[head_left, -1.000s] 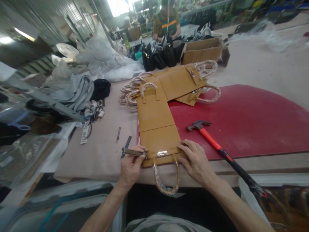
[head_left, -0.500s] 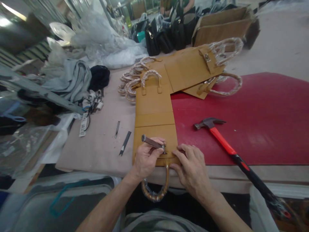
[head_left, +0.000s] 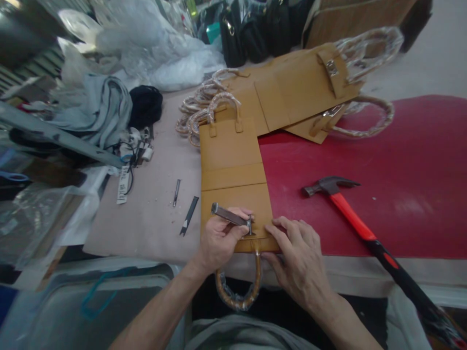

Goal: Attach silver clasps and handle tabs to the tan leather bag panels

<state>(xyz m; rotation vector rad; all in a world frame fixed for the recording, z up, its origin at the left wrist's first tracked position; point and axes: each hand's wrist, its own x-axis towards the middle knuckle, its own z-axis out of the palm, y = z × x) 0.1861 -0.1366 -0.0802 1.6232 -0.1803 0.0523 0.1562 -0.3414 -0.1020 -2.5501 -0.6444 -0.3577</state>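
A long tan leather bag panel [head_left: 233, 150] lies across the table edge, one wrapped handle [head_left: 239, 299] hanging over the front. My left hand [head_left: 221, 243] is closed around a dark metal punch tool [head_left: 229, 214], whose lower end rests on the panel near that handle's base. To its right, my right hand [head_left: 297, 253] pinches the panel's right edge between thumb and fingers. A claw hammer [head_left: 352, 216] with a red and black handle lies on the red mat [head_left: 412, 194].
More tan panels [head_left: 292, 92] with plastic-wrapped handles are piled behind. Two slim metal tools [head_left: 176, 193] [head_left: 188, 216] lie on the left of the table. Black bags [head_left: 251, 39], a cardboard box [head_left: 350, 22] and clear plastic [head_left: 164, 58] stand farther back. A grey bin [head_left: 138, 301] is below left.
The camera view has shifted lower and closer, so the background sits higher. Both hands keep nearly the same hold on the tool and the panel.
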